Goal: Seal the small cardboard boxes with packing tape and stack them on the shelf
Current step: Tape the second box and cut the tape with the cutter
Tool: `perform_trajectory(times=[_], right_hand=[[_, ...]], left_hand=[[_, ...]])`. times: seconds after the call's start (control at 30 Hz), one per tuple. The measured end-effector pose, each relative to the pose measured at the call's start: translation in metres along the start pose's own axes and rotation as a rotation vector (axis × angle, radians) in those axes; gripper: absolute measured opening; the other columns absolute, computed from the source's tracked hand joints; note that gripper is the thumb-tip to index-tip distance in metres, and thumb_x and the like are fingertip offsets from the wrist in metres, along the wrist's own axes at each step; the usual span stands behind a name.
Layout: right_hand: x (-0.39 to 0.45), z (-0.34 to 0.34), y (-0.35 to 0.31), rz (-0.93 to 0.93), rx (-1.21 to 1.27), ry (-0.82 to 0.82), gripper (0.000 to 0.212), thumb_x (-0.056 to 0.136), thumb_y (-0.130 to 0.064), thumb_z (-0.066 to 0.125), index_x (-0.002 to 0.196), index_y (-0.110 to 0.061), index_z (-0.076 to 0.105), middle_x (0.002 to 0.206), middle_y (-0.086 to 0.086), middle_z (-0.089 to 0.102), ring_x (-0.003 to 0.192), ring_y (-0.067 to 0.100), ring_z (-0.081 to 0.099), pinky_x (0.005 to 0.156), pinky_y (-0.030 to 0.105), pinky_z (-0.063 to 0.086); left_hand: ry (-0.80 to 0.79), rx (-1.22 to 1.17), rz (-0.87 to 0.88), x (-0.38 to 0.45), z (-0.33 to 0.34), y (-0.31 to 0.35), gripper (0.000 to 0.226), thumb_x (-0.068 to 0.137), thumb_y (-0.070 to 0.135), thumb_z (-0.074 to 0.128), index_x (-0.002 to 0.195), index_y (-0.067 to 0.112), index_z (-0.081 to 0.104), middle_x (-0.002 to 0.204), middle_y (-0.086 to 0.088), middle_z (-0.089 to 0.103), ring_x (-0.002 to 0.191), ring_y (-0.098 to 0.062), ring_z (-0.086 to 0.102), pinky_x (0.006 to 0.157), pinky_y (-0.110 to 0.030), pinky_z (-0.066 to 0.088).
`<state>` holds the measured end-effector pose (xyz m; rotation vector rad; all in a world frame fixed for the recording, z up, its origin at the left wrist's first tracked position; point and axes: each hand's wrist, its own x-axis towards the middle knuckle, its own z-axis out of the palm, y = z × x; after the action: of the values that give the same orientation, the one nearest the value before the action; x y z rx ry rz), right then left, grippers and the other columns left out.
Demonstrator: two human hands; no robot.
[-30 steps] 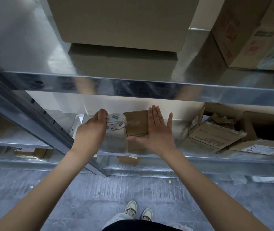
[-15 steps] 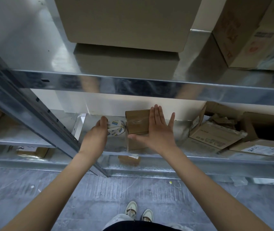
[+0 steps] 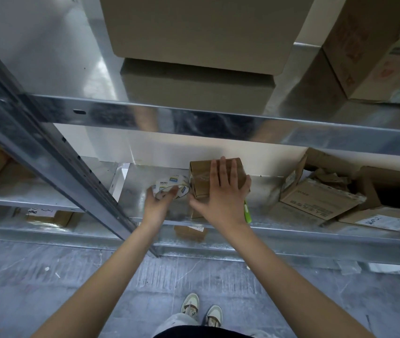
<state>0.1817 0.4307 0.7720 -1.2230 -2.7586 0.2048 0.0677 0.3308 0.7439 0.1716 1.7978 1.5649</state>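
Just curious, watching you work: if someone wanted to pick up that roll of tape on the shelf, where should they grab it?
Probably by its rim, coming from the front left. The tape roll sits tilted against the small box, so that side is blocked, while the left hand already reaches its open near edge.

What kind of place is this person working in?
Probably a stockroom or small warehouse. Galvanised metal shelving holds large cardboard cartons, opened boxes lie on the lower shelf, and the floor is bare concrete.
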Motion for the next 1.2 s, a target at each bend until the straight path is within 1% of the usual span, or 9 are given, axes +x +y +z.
perform_trajectory(times=[0.07, 0.17, 0.37, 0.6, 0.8, 0.9, 0.97, 1.07, 1.2], right_hand=[[0.0, 0.003, 0.0, 0.01, 0.005, 0.014, 0.105, 0.07, -0.077, 0.027, 0.148, -0.008, 0.027, 0.155, 0.013, 0.025, 0.143, 0.036, 0.02, 0.106, 0.066, 0.016], [0.002, 0.005, 0.007, 0.049, 0.016, 0.067, 0.103, 0.07, -0.077, 0.031, 0.147, -0.008, 0.031, 0.154, 0.011, 0.03, 0.143, 0.033, 0.023, 0.105, 0.065, 0.02], [0.002, -0.003, 0.031, 0.125, 0.138, 0.134, 0.107, 0.067, -0.078, 0.029, 0.15, -0.011, 0.023, 0.157, 0.005, 0.022, 0.146, 0.024, 0.013, 0.111, 0.057, 0.017], [-0.001, 0.0, 0.057, 0.265, 0.459, 0.242, 0.101, 0.067, -0.075, 0.041, 0.148, -0.014, 0.03, 0.155, 0.0, 0.028, 0.145, 0.016, 0.018, 0.115, 0.049, 0.016], [-0.011, 0.015, 0.069, 0.316, 1.163, 0.074, 0.078, 0.076, -0.061, 0.058, 0.145, -0.038, 0.031, 0.141, -0.015, 0.048, 0.125, 0.002, 0.048, 0.105, 0.032, 0.043], [-0.013, 0.023, 0.059, 0.26, 1.101, 0.049, 0.063, 0.085, -0.057, 0.049, 0.141, -0.055, 0.02, 0.142, -0.012, 0.048, 0.115, 0.003, 0.055, 0.091, 0.018, 0.045], [-0.011, 0.027, 0.053, 0.158, 0.946, 0.034, 0.056, 0.093, -0.055, 0.038, 0.141, -0.06, 0.01, 0.148, -0.006, 0.042, 0.127, 0.015, 0.047, 0.1, 0.027, 0.04], [-0.011, 0.034, 0.049, 0.034, 0.753, 0.001, 0.049, 0.102, -0.04, 0.031, 0.146, -0.046, 0.01, 0.158, -0.007, 0.017, 0.145, 0.008, 0.013, 0.116, 0.038, 0.024], [-0.007, 0.035, 0.046, 0.05, 0.306, 0.042, 0.068, 0.091, -0.063, 0.008, 0.149, -0.029, -0.002, 0.156, -0.011, -0.011, 0.147, 0.013, -0.005, 0.119, 0.048, -0.003]], left_hand=[[-0.127, -0.163, -0.162, 0.0, 0.011, -0.01, 0.071, 0.065, 0.058, 0.078, 0.117, 0.013, 0.059, 0.103, -0.008, 0.065, 0.093, -0.02, 0.058, 0.083, -0.038, 0.048], [-0.209, -0.02, -0.152, 0.0, 0.027, -0.017, 0.066, 0.069, 0.073, 0.061, 0.119, 0.029, 0.061, 0.118, 0.0, 0.067, 0.115, -0.018, 0.058, 0.106, -0.046, 0.039], [-0.289, 0.014, -0.178, 0.004, 0.057, 0.003, 0.04, 0.096, 0.052, 0.038, 0.12, 0.027, 0.055, 0.115, 0.0, 0.061, 0.116, -0.018, 0.054, 0.106, -0.038, 0.039], [-0.194, 0.232, 0.083, 0.0, 0.064, 0.021, 0.038, 0.102, 0.034, 0.032, 0.121, 0.011, 0.057, 0.115, -0.004, 0.061, 0.103, -0.016, 0.056, 0.084, -0.023, 0.04], [-0.01, 0.548, 0.462, -0.006, 0.032, 0.036, 0.037, 0.1, 0.017, 0.037, 0.136, 0.02, 0.044, 0.114, -0.003, 0.063, 0.086, -0.018, 0.059, 0.073, -0.035, 0.049], [0.053, 0.719, 0.523, -0.007, 0.02, 0.038, 0.029, 0.097, 0.016, 0.042, 0.125, 0.016, 0.051, 0.106, -0.01, 0.068, 0.081, -0.029, 0.061, 0.064, -0.035, 0.043], [0.067, 0.781, 0.541, -0.008, 0.014, 0.042, 0.023, 0.096, 0.017, 0.044, 0.117, 0.013, 0.053, 0.101, -0.012, 0.069, 0.086, -0.036, 0.062, 0.067, -0.041, 0.048], [0.068, 0.876, 0.567, -0.01, 0.012, 0.047, 0.017, 0.096, 0.02, 0.045, 0.109, 0.012, 0.052, 0.093, -0.013, 0.068, 0.081, -0.037, 0.061, 0.067, -0.044, 0.049], [0.112, 0.986, 0.572, -0.013, 0.019, 0.049, 0.009, 0.096, 0.022, 0.046, 0.094, 0.014, 0.045, 0.079, -0.012, 0.06, 0.076, -0.038, 0.058, 0.059, -0.037, 0.038]])
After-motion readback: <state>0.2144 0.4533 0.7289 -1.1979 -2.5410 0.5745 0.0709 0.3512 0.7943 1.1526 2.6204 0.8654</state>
